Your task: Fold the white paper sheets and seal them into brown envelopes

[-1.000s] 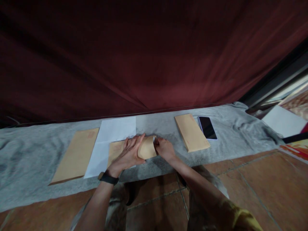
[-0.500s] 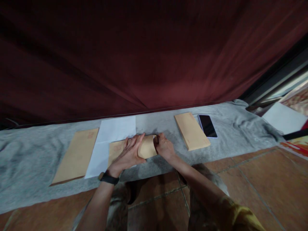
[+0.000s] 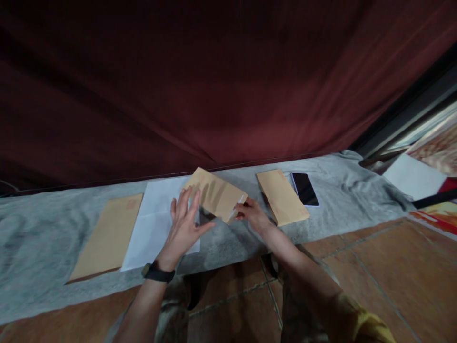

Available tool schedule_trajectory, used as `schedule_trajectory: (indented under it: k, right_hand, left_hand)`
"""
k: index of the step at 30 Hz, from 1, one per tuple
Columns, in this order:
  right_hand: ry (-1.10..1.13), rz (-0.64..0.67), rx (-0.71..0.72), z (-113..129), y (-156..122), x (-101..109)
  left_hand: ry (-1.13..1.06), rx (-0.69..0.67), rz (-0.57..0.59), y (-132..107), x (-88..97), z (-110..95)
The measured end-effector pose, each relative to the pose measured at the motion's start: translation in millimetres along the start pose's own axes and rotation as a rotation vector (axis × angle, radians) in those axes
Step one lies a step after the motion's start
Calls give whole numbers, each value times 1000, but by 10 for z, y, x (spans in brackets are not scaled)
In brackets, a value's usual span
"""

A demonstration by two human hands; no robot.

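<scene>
My right hand (image 3: 252, 214) pinches the near right corner of a brown envelope (image 3: 215, 193) and holds it lifted and tilted above the grey cloth (image 3: 43, 224). A bit of white shows at the envelope's open end by my fingers. My left hand (image 3: 183, 227) is open, fingers spread, just left of and under the raised envelope, above a white sheet of paper (image 3: 153, 224). A black watch sits on my left wrist.
A second brown envelope (image 3: 107, 236) lies left of the white sheet. A third brown envelope (image 3: 281, 196) lies to the right, with a dark phone (image 3: 304, 188) beside it. A dark red curtain (image 3: 214, 81) hangs behind. Terracotta floor tiles (image 3: 374, 267) lie in front.
The envelope lay flat under both hands; now my right hand has lifted it off the white sheet and tilted it. My left hand has let go and opened.
</scene>
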State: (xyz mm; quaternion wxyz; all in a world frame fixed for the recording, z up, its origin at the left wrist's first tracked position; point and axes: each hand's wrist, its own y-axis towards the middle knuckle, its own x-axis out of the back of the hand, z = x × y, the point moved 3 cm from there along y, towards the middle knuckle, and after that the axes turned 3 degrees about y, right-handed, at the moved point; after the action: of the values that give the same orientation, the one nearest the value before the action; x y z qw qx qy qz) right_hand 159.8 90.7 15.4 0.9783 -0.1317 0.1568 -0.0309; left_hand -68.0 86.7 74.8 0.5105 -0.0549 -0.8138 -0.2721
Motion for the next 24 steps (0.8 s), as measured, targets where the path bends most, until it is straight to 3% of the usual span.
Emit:
schedule_trajectory:
  k: [3,5,7,10,13,19,24]
  right_hand:
    - [144,-83,-19,-15,-28,20]
    - [163,-109,-29,-47,-63,-18]
    - [189,-134,-40,-100,-113,-75]
    - [245,-135,-49,-185,-191,-161]
    - [257,-80,-55,-229,-234,-209]
    - [183,-76,-65,-180,-228,-102]
    - [69,-30,-81,-96,-232,21]
  left_hand:
    - [-281,258,-112,10,-80,-31]
    - [-582,472,-105,-18,-217,-96]
    - [-931,646,13,-55,-392,-220]
    - [-1255,741,165,-87,-571,-423]
    - [-1314,754,140,-84,-630,-486]
    - [-1245,819,102,-72,-628,-356]
    - [-1168,755,114,-48,-594,-301]
